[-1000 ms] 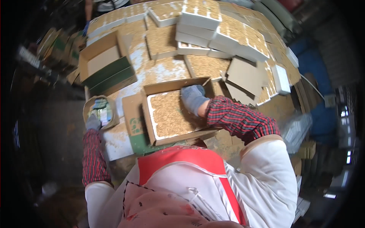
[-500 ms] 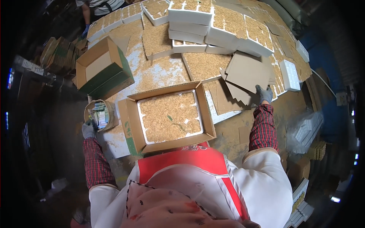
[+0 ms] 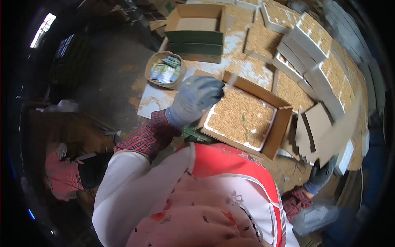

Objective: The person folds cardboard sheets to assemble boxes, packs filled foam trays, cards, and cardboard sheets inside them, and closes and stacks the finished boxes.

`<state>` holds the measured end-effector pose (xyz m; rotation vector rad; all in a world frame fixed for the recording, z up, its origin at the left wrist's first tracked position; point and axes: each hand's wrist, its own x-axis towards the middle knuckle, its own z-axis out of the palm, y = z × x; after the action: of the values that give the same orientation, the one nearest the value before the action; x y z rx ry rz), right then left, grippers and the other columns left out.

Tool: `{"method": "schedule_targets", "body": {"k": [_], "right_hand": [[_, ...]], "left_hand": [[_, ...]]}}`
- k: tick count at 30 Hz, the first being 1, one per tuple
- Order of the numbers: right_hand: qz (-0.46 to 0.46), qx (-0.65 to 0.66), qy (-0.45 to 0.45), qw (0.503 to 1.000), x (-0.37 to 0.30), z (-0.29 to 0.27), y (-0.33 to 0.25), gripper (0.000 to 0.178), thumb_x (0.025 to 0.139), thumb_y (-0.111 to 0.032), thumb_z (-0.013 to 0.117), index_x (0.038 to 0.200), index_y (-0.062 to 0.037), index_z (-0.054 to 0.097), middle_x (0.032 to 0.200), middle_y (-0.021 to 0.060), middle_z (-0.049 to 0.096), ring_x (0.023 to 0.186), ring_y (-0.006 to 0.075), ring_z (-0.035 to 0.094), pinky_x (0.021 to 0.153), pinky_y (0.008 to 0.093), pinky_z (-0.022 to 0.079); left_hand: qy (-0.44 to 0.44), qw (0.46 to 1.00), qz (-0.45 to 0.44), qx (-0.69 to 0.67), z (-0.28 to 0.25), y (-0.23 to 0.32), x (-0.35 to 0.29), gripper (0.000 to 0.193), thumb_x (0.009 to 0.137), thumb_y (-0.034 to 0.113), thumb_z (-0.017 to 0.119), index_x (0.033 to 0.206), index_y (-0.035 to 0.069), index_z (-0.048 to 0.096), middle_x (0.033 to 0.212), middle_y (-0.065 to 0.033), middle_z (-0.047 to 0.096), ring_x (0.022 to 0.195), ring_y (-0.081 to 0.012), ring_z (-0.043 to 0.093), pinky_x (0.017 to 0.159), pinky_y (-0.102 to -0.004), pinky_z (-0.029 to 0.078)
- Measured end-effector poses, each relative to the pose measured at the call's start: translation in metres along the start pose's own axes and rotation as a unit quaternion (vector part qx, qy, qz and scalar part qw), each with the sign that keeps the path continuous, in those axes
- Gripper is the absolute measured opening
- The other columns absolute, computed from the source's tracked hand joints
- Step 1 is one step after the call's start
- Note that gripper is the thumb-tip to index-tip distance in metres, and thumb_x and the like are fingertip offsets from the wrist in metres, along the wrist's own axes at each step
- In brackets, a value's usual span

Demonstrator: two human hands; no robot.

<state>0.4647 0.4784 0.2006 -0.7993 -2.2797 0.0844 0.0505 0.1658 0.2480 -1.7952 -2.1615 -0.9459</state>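
In a grey-blue work glove, my left hand (image 3: 195,99) is raised over the left side of an open cardboard box (image 3: 269,95), its fingers curled together round a small whitish strip (image 3: 232,80), blurred by motion. Inside the box lies a white foam tray (image 3: 258,146) covered with tan shavings (image 3: 242,111), a few green bits on top. At the right, my gloved right hand (image 3: 323,173) grips the lower edge of a tan cardboard sheet (image 3: 345,125), tilted up and blurred. Beside it lie more cardboard sheets (image 3: 313,127). A round basket (image 3: 181,78) of small colourful packets (image 3: 166,71) stands beyond my left hand.
An open green and brown cardboard box (image 3: 195,47) stands at the back. White foam trays (image 3: 310,39) topped with shavings are stacked along the far right. Shavings lie scattered on the white tabletop (image 3: 154,101). Crumpled clear plastic (image 3: 314,218) is at lower right.
My left hand has gone from the basket to over the box with the whitish strip. My right hand has lifted a sheet off the cardboard pile. The whole view has turned.
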Motion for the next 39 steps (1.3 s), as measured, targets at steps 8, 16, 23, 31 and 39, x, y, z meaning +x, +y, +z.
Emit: {"method": "schedule_targets", "body": {"k": [8, 16, 23, 31, 39], "right_hand": [[0.325, 0.373, -0.153, 0.855, 0.032, 0.036, -0.192, 0.052, 0.09, -0.016, 0.053, 0.138, -0.0028, 0.037, 0.094, 0.0049, 0.062, 0.06, 0.0085, 0.046, 0.054, 0.0208, 0.038], [-0.065, -0.114, -0.425, 0.896, 0.048, 0.053, -0.229, 0.028, 0.08, -0.029, 0.067, 0.078, -0.0013, 0.065, 0.091, 0.0183, 0.057, 0.078, 0.0295, 0.062, 0.062, 0.0386, 0.048], [0.24, 0.397, -0.123, 0.877, 0.015, 0.129, -0.093, 0.046, 0.09, -0.023, 0.057, 0.124, 0.0046, 0.044, 0.112, 0.0147, 0.058, 0.1, 0.0204, 0.055, 0.088, 0.0296, 0.043], [0.334, 0.497, -0.27, 0.754, 0.021, 0.175, -0.158, 0.063, 0.087, -0.029, 0.06, 0.134, 0.0055, 0.035, 0.123, 0.0109, 0.049, 0.11, 0.0197, 0.048, 0.097, 0.0321, 0.037], [0.259, 0.628, -0.064, 0.731, 0.192, 0.258, -0.174, 0.059, 0.094, -0.037, 0.048, 0.135, 0.0047, 0.037, 0.14, 0.0126, 0.039, 0.13, 0.0185, 0.034, 0.11, 0.0329, 0.021]], "left_hand": [[-0.032, 0.999, 0.008, -0.015, -0.033, 0.016, 0.023, 0.03, 0.076, 0.012, 0.063, 0.104, 0.002, 0.06, 0.108, -0.0137, 0.058, 0.102, -0.0295, 0.055, 0.086, -0.0371, 0.046], [-0.504, 0.857, 0.06, 0.092, 0.087, 0.042, 0.02, 0.04, 0.076, 0.035, 0.064, 0.11, 0.015, 0.062, 0.13, -0.0108, 0.046, 0.126, -0.0353, 0.033, 0.095, -0.0497, 0.034], [0.061, 0.811, -0.313, -0.49, 0.079, -0.06, -0.038, 0.037, 0.089, 0.023, 0.053, 0.121, 0.004, 0.051, 0.125, -0.0156, 0.05, 0.113, -0.027, 0.051, 0.097, -0.037, 0.04], [-0.052, 0.881, -0.388, -0.266, 0.167, -0.057, -0.065, 0.065, 0.085, 0.045, 0.06, 0.13, 0.001, 0.042, 0.121, -0.0194, 0.053, 0.115, -0.0307, 0.049, 0.098, -0.0355, 0.037], [0.316, 0.679, -0.261, -0.609, 0.028, -0.287, 0.017, 0.045, 0.096, 0.041, 0.041, 0.11, 0.001, 0.056, 0.092, -0.0045, 0.062, 0.079, -0.0153, 0.058, 0.07, -0.0296, 0.048]]}}
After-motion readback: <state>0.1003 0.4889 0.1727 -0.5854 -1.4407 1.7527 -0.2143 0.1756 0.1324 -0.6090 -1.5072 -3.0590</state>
